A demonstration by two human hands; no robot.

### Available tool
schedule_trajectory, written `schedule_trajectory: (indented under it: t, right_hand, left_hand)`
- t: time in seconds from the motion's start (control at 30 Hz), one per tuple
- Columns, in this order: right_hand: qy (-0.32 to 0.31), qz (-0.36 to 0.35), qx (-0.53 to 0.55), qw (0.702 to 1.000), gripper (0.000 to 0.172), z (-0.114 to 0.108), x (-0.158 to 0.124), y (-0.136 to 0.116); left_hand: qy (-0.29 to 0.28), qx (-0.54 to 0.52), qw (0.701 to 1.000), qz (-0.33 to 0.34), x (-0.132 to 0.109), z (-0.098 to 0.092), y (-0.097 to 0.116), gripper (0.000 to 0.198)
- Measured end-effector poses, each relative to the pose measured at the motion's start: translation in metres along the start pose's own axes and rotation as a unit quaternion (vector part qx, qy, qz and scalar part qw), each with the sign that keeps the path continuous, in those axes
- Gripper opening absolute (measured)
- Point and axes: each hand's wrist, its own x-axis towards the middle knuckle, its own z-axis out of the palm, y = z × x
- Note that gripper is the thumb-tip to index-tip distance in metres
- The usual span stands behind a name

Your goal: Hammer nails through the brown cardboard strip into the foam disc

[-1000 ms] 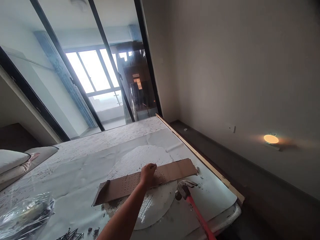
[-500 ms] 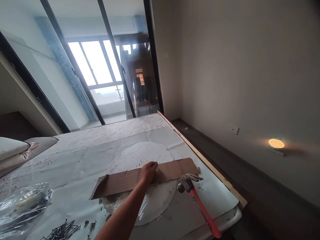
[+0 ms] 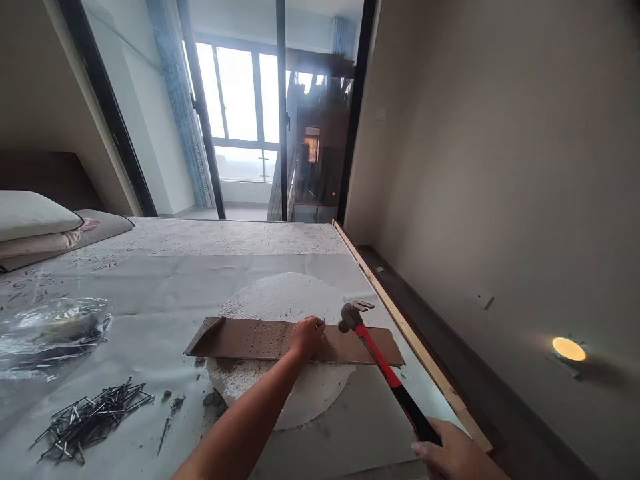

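My left hand (image 3: 306,335) rests on a brown perforated cardboard strip (image 3: 250,339), its fingers pinched on a small nail that stands on the strip. The strip lies across a round white foam disc (image 3: 295,300) on a paper-covered surface. My right hand (image 3: 450,457) grips the black end of a red-handled claw hammer (image 3: 380,357). The hammer's head is raised just right of my left hand's fingertips.
A pile of loose nails (image 3: 85,420) lies at the near left, beside a crumpled clear plastic bag (image 3: 55,333). Pillows (image 3: 35,220) sit at the far left. A wooden strip (image 3: 400,320) edges the surface on the right, beyond it dark floor and a wall lamp (image 3: 569,349).
The hammer has lifted and its head has moved toward my left hand. My right hand has come into view on the handle. The view has tilted down and levelled.
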Motion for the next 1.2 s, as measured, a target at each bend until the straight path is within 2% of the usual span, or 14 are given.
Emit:
schedule_trajectory:
  t: [0.07,0.17,0.3,0.47,0.63,0.8,0.97,1.13,1.2]
  right_hand:
    - [-0.036,-0.014,-0.028,0.999,0.014,0.01,0.01,-0.022]
    - [-0.078,0.012,-0.044,0.996,0.013,0.025,0.02,-0.046]
    - [-0.08,0.034,-0.074,0.994,0.011,0.031,0.03,-0.059]
    - [-0.057,-0.002,-0.06,0.997,0.013,0.033,0.035,-0.063]
    - [-0.036,0.067,-0.086,0.993,0.014,0.041,0.04,-0.058]
    - [-0.012,0.01,-0.053,0.998,0.017,0.037,0.039,-0.056]
    - [-0.022,0.063,-0.11,0.992,0.012,0.038,0.038,-0.052]
    - [-0.007,0.0,-0.077,0.997,0.01,0.037,0.035,-0.056]
    - [-0.01,0.016,-0.086,0.996,0.011,0.04,0.035,-0.055]
  left_hand:
    - [-0.003,-0.005,1.0,-0.004,-0.001,0.0,0.0,0.025]
    - [-0.003,0.0,1.0,-0.002,-0.003,0.0,-0.002,0.025]
    - [0.003,-0.002,1.0,-0.001,-0.004,0.001,-0.005,0.024]
    - [0.012,-0.026,1.0,0.008,-0.005,0.004,-0.008,0.021]
    - [0.0,-0.022,1.0,-0.007,-0.006,0.003,-0.009,0.022]
    - [-0.001,-0.018,1.0,-0.012,-0.007,0.003,-0.008,0.023]
    - [-0.002,0.009,1.0,0.0,-0.007,0.004,-0.008,0.026]
    - [-0.011,0.021,1.0,0.008,-0.006,0.005,-0.01,0.025]
    - [-0.009,0.019,1.0,0.007,-0.005,0.005,-0.01,0.025]
